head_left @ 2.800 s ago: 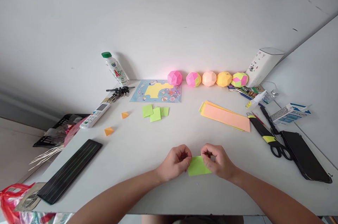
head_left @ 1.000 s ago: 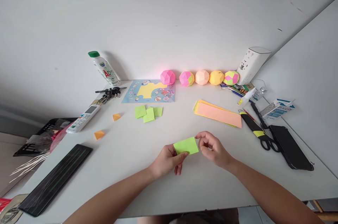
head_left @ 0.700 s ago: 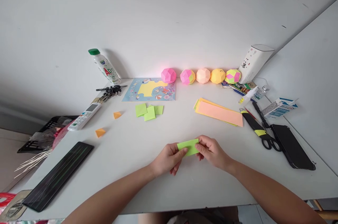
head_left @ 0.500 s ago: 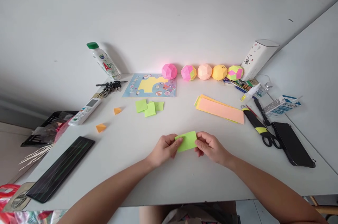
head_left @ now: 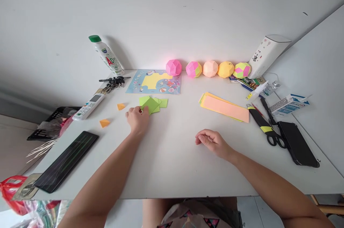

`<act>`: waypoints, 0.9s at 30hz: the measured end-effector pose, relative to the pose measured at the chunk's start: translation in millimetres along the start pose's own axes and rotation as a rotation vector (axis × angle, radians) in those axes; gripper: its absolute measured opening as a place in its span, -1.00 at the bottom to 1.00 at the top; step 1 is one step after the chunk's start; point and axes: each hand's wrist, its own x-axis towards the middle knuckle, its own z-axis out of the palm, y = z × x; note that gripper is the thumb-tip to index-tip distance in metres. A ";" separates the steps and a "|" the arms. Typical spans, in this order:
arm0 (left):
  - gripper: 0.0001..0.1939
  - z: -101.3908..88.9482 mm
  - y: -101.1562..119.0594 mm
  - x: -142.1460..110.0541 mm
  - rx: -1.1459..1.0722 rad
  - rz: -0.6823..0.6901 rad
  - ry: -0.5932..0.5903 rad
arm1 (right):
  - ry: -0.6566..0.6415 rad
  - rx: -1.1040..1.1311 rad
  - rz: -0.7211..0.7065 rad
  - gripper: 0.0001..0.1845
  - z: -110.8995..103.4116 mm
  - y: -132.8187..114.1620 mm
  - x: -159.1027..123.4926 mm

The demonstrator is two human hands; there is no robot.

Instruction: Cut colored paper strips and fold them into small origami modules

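My left hand pinches a green paper piece between thumb and fingers, over the other green paper squares. Part of that pile is covered by the held piece. Resting low over the white table, my right hand is loosely curled, fingers together, with nothing visible in it. To the left of my left hand lie two small folded orange paper pieces. A stack of paper strips, peach on top with yellow and green beneath, lies beyond my right hand.
Several faceted paper balls line the wall beside a blue printed card. Scissors, a black phone and a glue bottle lie right. A remote, keys, white bottle and dark tablet-like slab stand or lie left.
My left hand has carried the green paper piece from between both hands, left and away from me to the green squares. My right hand has let go of it and stayed nearly in place.
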 end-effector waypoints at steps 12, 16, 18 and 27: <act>-0.40 0.6 22.8 -57.0 0.141 0.418 0.136 | 0.160 0.148 -0.020 -0.70 -3.7 4.5 7.2; -0.31 3.4 30.0 -142.1 0.203 0.736 -0.293 | 0.253 0.261 -0.069 -0.71 -7.2 11.2 14.8; -0.22 0.1 33.1 -182.7 0.127 0.921 -0.650 | 0.272 0.319 -0.074 -0.71 -8.7 13.7 17.6; -0.57 -0.3 65.0 -210.2 -0.896 0.404 -1.453 | 0.146 0.265 0.023 -0.71 -14.2 13.3 28.3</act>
